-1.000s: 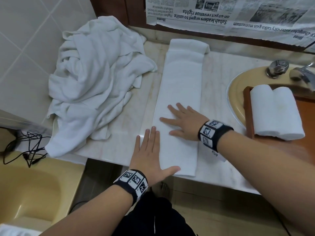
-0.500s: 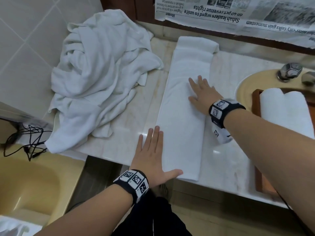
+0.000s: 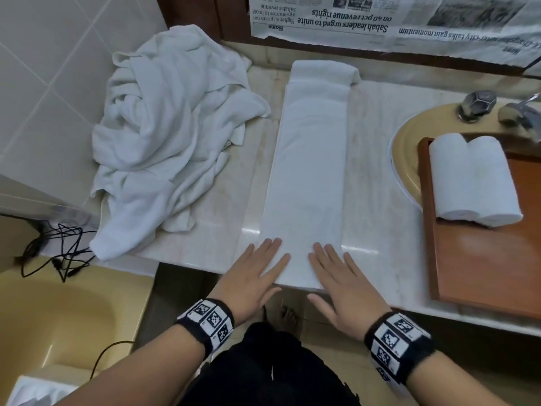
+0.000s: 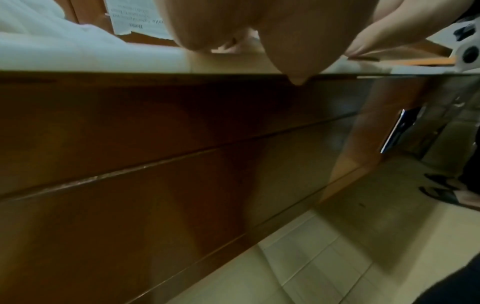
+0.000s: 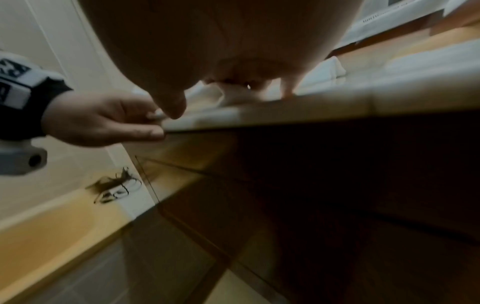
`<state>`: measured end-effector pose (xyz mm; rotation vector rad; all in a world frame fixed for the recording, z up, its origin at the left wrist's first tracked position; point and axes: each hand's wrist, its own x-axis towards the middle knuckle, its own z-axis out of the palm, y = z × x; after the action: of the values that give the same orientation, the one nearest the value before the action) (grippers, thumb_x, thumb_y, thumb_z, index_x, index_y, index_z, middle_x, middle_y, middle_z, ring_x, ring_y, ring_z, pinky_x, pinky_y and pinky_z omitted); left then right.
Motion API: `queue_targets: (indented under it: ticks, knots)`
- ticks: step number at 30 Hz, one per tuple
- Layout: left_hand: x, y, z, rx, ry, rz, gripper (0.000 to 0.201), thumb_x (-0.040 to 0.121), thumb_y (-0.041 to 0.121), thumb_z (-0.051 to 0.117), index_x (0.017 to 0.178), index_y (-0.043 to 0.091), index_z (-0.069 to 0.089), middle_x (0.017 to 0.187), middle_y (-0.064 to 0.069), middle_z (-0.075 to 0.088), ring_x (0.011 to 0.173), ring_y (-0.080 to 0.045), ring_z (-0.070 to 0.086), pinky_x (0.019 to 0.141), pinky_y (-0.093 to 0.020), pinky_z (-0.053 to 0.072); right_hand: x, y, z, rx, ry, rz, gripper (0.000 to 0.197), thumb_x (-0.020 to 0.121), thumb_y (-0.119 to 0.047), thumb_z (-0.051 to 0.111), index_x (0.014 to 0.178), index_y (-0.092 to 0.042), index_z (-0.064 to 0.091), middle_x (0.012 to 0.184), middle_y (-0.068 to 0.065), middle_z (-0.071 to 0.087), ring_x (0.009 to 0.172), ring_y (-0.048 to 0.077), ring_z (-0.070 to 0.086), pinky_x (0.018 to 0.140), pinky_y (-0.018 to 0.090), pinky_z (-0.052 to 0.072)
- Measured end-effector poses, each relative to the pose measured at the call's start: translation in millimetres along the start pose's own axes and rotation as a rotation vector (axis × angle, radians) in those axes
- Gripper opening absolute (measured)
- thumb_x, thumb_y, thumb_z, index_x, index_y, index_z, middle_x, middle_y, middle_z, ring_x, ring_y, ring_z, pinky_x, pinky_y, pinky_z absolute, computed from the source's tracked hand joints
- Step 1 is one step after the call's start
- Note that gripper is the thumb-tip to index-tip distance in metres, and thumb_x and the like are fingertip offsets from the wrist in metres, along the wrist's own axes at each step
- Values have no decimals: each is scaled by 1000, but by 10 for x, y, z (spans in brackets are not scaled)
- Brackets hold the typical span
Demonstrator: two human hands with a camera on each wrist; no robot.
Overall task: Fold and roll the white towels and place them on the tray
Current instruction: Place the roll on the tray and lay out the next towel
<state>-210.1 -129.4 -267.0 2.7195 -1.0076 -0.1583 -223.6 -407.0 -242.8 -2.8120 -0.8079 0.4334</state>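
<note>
Change: right hand (image 3: 341, 284), a second ago flat on the middle of the folded towel (image 3: 310, 177) and then further up it, now lies at the towel's near end beside the left hand (image 3: 254, 278), which is flat there as before.
Left hand: lower centre of the head view, fingers straight and released, fingertips on the towel's near left corner, thumb off the counter edge (image 3: 380, 300).
Right hand: just right of it, fingers straight, holding nothing, resting on the near right corner.
Folded towel: long narrow strip up the middle of the frame, far end doubled over.
Tray (image 3: 480, 259): right edge, across the sink (image 3: 409, 159), carrying two rolled towels (image 3: 474, 183) side by side.
Towel heap (image 3: 172, 136): upper left, crumpled on the counter.
Newspaper (image 3: 380, 22): top of frame, on the wall.
</note>
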Motion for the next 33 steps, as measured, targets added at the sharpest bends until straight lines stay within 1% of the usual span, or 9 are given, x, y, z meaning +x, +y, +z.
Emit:
queue_targets:
  ticks: [3, 8, 13, 17, 19, 21, 25, 29, 33]
  knots:
    - [-34, -12, 57, 39, 59, 7, 70, 103, 34, 57, 161, 9, 27, 168, -18, 18, 154, -34, 23, 124, -51, 25, -44, 53, 151, -70, 75, -1, 69, 106, -46, 33, 163, -12, 17, 171, 8, 11, 156, 28, 17, 123, 47, 16]
    - [-69, -88, 29, 49, 71, 58, 66, 103, 27, 59, 159, 6, 31, 167, -17, 23, 154, -33, 24, 122, -52, 29, -71, 134, 174, -79, 118, -58, 63, 104, -37, 35, 163, -19, 21, 170, 8, 16, 156, 29, 20, 122, 47, 19]
    - [-111, -212, 30, 49, 64, 128, 68, 101, 16, 60, 161, 14, 29, 169, -16, 18, 156, -31, 19, 126, -49, 21, -113, 167, 151, 20, 168, -72, 63, 100, -28, 53, 159, -26, 32, 168, 8, 24, 154, 30, 25, 123, 48, 28]
    - [-122, -295, 10, 23, 86, 164, 55, 105, 23, 53, 158, 20, 38, 167, -13, 26, 155, -27, 23, 127, -47, 18, -148, 189, 136, 102, 251, -61, 43, 105, -33, 48, 148, -30, 51, 162, 8, 37, 149, 30, 36, 119, 46, 35]
    - [-114, -301, 1, -2, 114, 149, 45, 106, 27, 50, 150, 18, 48, 164, -13, 32, 154, -26, 28, 126, -47, 20, -183, 195, 115, 150, 294, -31, 38, 103, -33, 52, 140, -33, 61, 155, 9, 47, 140, 31, 47, 111, 45, 42]
    - [-101, -274, -17, -39, 144, 150, 22, 105, 27, 52, 124, 18, 58, 161, -15, 38, 151, -28, 34, 126, -48, 22, -205, 174, 74, 178, 321, 13, 36, 97, -31, 63, 133, -37, 67, 138, 8, 58, 120, 28, 55, 95, 45, 50]
    - [-96, -236, -45, -97, 169, 116, 7, 102, 25, 62, 98, 20, 61, 159, -13, 42, 151, -26, 34, 123, -49, 27, -199, 108, -23, 262, 355, 57, 35, 90, -28, 71, 123, -40, 73, 97, -7, 53, 85, 12, 44, 70, 32, 46]
    - [-127, -236, -54, -228, 219, -1, 8, 99, 32, 65, 101, 24, 67, 153, 4, 52, 144, -26, 44, 113, -45, 41, -172, 88, -81, 353, 328, 79, 21, 90, -33, 69, 109, -36, 78, 82, -14, 50, 75, 7, 44, 64, 28, 47]
    - [-114, -153, -181, -304, 314, -179, 19, 96, 42, 66, 95, 26, 76, 117, 8, 62, 109, -16, 49, 94, -28, 45, -122, 63, -188, 442, 210, 216, 9, 90, -35, 75, 99, -36, 79, 81, -20, 56, 80, 2, 53, 71, 15, 42]
